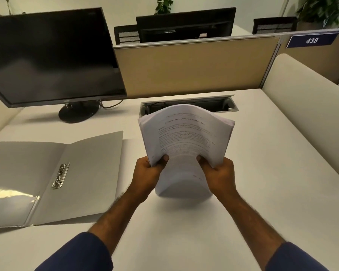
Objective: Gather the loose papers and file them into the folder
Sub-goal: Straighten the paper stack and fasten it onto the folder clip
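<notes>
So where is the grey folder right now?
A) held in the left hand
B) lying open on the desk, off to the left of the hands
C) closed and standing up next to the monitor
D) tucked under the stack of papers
B: the grey folder lies open and flat on the desk, its metal clip showing, while both hands hold the stack of papers.

Desk right of papers bare; open folder fills left, monitor blocks back-left.
</notes>
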### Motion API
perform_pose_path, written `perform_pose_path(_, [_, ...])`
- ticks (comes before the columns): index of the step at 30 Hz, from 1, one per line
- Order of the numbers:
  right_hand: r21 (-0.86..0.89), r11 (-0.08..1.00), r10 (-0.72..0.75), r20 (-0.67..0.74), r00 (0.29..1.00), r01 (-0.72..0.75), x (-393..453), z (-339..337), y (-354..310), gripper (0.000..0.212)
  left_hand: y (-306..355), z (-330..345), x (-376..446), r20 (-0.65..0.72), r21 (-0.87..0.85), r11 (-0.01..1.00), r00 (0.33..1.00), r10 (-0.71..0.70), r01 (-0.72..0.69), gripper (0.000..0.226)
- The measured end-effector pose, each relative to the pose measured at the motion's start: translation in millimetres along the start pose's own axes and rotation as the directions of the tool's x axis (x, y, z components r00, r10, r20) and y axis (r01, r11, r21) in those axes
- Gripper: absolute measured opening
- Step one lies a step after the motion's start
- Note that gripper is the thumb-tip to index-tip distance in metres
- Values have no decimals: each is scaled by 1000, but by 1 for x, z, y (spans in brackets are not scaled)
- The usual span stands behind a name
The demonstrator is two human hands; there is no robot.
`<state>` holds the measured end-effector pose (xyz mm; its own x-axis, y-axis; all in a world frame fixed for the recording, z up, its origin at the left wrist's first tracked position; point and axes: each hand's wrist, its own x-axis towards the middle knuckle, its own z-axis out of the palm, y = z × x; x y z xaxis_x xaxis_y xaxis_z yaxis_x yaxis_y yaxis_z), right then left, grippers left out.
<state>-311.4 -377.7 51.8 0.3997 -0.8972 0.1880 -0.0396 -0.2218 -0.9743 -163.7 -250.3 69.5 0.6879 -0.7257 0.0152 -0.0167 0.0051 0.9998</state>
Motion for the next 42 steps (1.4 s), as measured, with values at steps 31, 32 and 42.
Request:
perform_pose_path(31, [160, 909, 262, 498, 826, -385, 15, 100, -72, 32, 44, -173, 42, 118, -84, 934, 934, -336, 347, 28])
perform_pose_path(32, [150, 908, 275, 491, 827, -391, 14, 109, -73, 31, 42, -182, 44, 127, -70, 929, 927, -354, 364, 29])
perform_pose_path(42, [149, 830, 428, 449, 784, -538, -5, 184, -62, 34, 8, -271, 60, 43, 179, 878, 888, -458, 444, 40])
